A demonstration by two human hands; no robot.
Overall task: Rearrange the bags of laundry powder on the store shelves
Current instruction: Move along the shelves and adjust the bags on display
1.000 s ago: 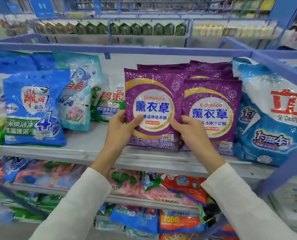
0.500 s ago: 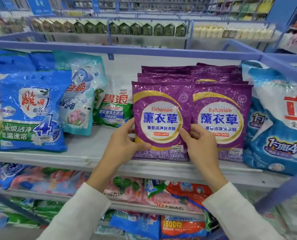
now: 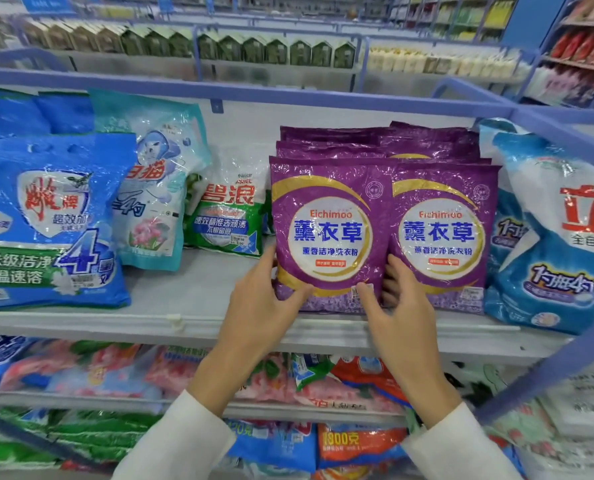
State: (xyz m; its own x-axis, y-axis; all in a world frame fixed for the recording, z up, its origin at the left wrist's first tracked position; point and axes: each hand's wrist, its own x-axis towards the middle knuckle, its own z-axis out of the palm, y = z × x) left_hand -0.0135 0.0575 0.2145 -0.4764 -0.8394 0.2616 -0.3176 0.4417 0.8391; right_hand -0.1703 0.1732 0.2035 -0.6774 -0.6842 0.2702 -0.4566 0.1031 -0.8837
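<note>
Two rows of purple laundry powder bags stand upright on the grey shelf (image 3: 191, 299). The front left purple bag (image 3: 326, 209) is held at its lower corners by both hands. My left hand (image 3: 264, 299) grips its lower left edge, thumb across the front. My right hand (image 3: 399, 306) pinches its lower right edge, thumb on the front and fingers slipped behind, between it and the front right purple bag (image 3: 444, 216). More purple bags (image 3: 333, 140) are lined up behind.
Left of the purple bags lean a green and white bag (image 3: 229, 216), a teal bag (image 3: 157, 188) and a big blue bag (image 3: 49, 223). A large blue and white bag (image 3: 558, 237) stands at the right. A blue rail (image 3: 240, 88) runs above. Lower shelves hold more bags.
The front left purple bag has been set upright next to the right one, its bottom on the shelf. Both hands slid down to its lower corners.
</note>
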